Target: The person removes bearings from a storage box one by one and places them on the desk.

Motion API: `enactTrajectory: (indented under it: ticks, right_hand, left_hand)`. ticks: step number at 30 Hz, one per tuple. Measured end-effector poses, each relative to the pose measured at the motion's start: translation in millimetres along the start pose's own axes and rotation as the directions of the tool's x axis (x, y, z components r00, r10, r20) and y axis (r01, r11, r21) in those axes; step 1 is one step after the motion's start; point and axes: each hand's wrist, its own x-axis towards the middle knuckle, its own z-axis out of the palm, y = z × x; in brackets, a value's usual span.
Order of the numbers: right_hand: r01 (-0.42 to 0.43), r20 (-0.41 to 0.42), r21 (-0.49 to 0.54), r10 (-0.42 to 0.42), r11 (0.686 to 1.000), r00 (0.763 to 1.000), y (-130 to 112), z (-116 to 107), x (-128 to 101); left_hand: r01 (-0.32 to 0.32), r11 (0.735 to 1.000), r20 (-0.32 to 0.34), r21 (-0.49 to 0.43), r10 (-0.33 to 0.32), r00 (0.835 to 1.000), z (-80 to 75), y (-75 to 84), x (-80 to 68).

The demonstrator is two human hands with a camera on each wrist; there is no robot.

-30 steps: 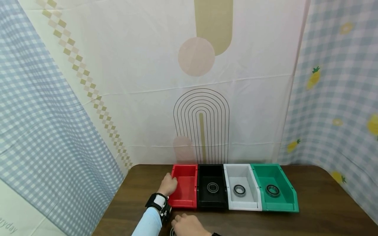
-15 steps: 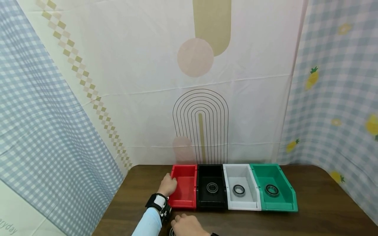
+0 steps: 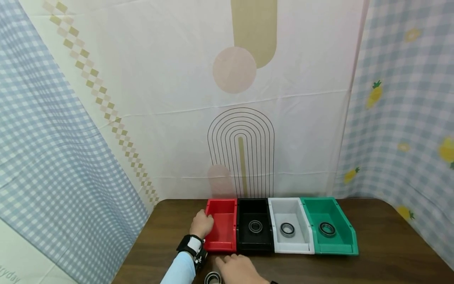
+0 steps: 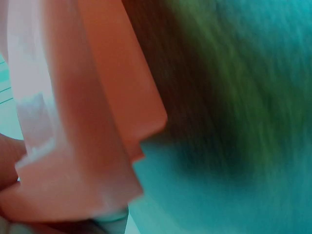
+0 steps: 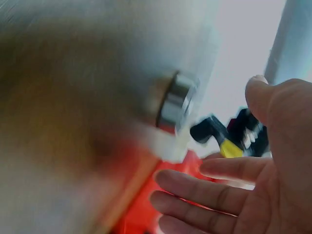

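Observation:
My left hand grips the left wall of the red bin, at the left end of a row of bins. In the left wrist view, the wall of this red bin fills the left side, with parts of fingers at its lower edge. A ball bearing lies on the table in front of the red bin. Just right of it is my right hand. The right wrist view shows this right hand with fingers extended, holding nothing, apart from the bearing, which stands out at its rim.
Right of the red bin sit a black bin, a white bin and a green bin, side by side, each with one bearing inside. The wooden table ends at a patterned cloth behind.
My right hand has let go of the bearing and moved slightly right, uncovering more of it on the table. The left hand stays at the red bin's wall.

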Motion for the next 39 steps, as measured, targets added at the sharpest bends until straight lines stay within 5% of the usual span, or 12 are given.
enactTrajectory:
  ticks: [4, 8, 18, 22, 29, 39]
  right_hand:
    - [0.005, -0.111, 0.024, -0.002, 1.0, 0.994, 14, -20, -12]
    - [-0.046, -0.211, 0.038, 0.053, 0.998, 0.976, 31, -33, -21]
    - [-0.173, -0.434, 0.043, 0.175, 0.984, 0.884, 73, -37, -39]
    - [-0.221, -0.453, 0.038, 0.213, 0.975, 0.866, 88, -36, -52]
    - [-0.306, -0.43, 0.085, 0.312, 0.948, 0.847, 108, -39, -74]
    - [-0.288, -0.452, 0.077, 0.291, 0.955, 0.843, 113, -35, -80]
  left_hand:
    - [0.052, 0.998, -0.047, -0.019, -0.053, 0.997, -11.0, 21.1, -21.7]
    - [0.038, 0.995, -0.14, 0.091, -0.025, 0.99, -13.9, 29.4, -29.7]
    - [-0.132, 0.967, -0.329, 0.22, 0.201, 0.923, -16.5, 43.9, -58.9]
    - [-0.227, 0.949, -0.307, 0.219, 0.288, 0.907, -14.8, 49.3, -84.1]
    - [-0.262, 0.951, -0.198, 0.162, 0.292, 0.936, 0.6, 50.5, -122.5]
    - [-0.289, 0.947, -0.146, 0.141, 0.309, 0.94, 3.4, 64.6, -135.7]
